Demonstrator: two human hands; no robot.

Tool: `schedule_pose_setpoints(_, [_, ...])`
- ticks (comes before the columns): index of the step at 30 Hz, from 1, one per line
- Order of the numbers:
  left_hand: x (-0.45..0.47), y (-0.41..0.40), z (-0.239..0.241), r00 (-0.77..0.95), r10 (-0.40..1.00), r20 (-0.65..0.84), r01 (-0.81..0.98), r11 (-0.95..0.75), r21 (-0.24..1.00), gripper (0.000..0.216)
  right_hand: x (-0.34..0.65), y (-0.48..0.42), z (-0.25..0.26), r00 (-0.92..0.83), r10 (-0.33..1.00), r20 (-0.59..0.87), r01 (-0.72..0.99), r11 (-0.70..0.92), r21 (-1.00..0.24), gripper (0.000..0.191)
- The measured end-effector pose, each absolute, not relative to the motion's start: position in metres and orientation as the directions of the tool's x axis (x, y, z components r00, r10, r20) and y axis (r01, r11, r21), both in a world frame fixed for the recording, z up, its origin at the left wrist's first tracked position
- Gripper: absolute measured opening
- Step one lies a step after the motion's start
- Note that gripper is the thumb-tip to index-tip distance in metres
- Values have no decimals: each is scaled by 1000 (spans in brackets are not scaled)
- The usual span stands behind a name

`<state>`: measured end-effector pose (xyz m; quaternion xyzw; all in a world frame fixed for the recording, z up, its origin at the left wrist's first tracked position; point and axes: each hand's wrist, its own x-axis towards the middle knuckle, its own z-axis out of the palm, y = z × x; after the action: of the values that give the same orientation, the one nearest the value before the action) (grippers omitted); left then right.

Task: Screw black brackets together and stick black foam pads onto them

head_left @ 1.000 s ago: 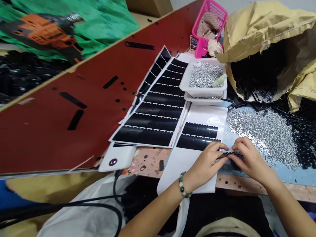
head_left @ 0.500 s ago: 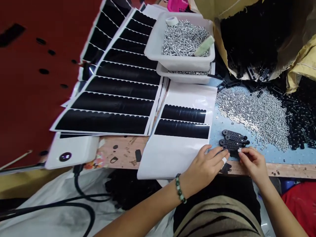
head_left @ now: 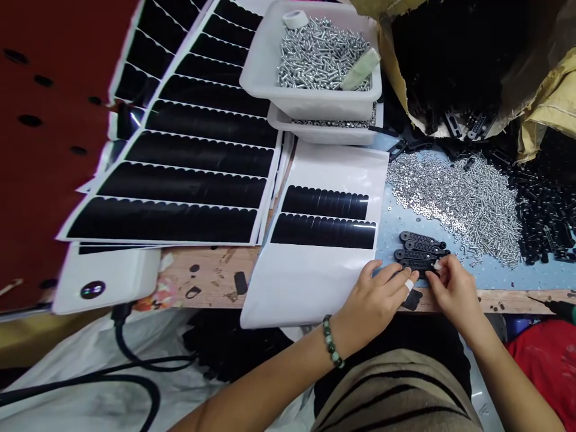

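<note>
Black perforated plastic strips (head_left: 420,251) stacked near wooden table edge (head_left: 508,298) | left hand (head_left: 375,300) fingers flat, together, on nearest strip | right hand (head_left: 454,291) fingertips pinched on its end | risk: a nudge likely slides the stack off the edge or into loose silver screws (head_left: 454,198)

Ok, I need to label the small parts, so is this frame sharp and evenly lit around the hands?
Head view: left hand, right hand and the black strips fairly sharp. Head view: red board at left smeared. Head view: glare on the sticker sheet, sack interior nearly black.
</note>
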<state>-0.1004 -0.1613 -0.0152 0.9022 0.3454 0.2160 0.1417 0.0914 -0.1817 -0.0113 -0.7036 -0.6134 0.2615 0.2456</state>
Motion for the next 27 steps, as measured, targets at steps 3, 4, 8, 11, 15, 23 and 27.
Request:
schedule_pose_setpoints(3, [-98, -158, -9, 654, 714, 250, 558, -678, 479, 30, 96, -181, -5, 132, 988, -81, 820, -155, -551, 18])
schedule_pose_setpoints(4, [-98, -157, -6, 650, 724, 229, 552, -658, 513, 31, 97, -181, -1, 115, 992, -44, 832, -120, -541, 21])
schedule_pose_setpoints(8, [-100, -153, 3, 664, 723, 191, 481, -608, 631, 31, 91, -180, 17, -213, 974, 82, 683, 208, -700, 21])
schedule_pose_setpoints(11, [-103, -153, 3, 628, 746, 219, 437, -572, 694, 33, 83, -179, 22, -351, 935, 56, 549, 254, -796, 8])
schedule_pose_setpoints(15, [-111, -154, 0, 519, 822, 234, 499, -513, 698, 38, 82, -176, 15, 28, 999, -16, 400, -26, -916, 7])
schedule_pose_setpoints(23, [-109, -169, -13, 595, 775, 212, 619, -610, 495, 36, 81, -167, -10, 205, 939, -275, 125, -304, -944, 23])
schedule_pose_setpoints(27, [-109, -171, -14, 599, 772, 211, 619, -614, 490, 38, 81, -168, -14, 227, 936, -270, 198, -315, -928, 23])
